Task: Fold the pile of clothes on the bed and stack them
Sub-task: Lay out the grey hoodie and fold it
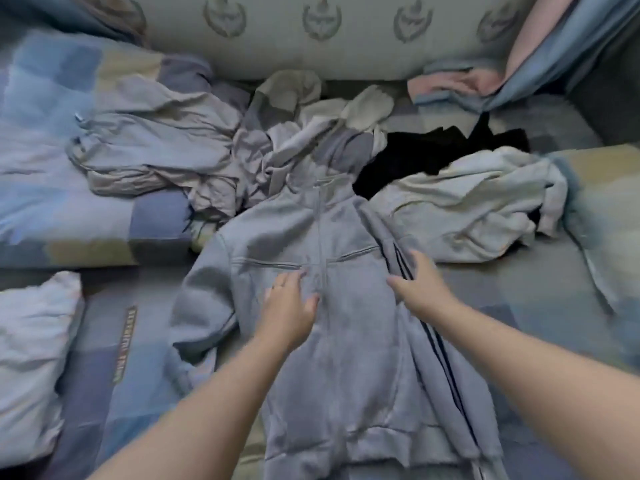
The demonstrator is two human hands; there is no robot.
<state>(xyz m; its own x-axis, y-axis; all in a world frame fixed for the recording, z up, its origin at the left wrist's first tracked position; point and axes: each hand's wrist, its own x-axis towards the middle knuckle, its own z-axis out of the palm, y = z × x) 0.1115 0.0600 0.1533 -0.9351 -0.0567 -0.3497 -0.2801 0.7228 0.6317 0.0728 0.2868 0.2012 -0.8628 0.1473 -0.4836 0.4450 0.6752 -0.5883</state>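
Smoothing a grey zip hoodie spread front-up on the bed: left hand and right hand rest flat, unclenched. Soft, thick fleece; probably best gripped at the shoulders or hem.

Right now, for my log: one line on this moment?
stage: smoothing | item: grey zip hoodie, flat | left hand: pressing | right hand: on striped sleeve

A bedroom in a home. A bed with a patchwork blue and beige cover fills the view. A padded headboard with crest motifs runs across twelve o'clock. A pillow lies at nine o'clock, and loose clothes are heaped near the headboard.
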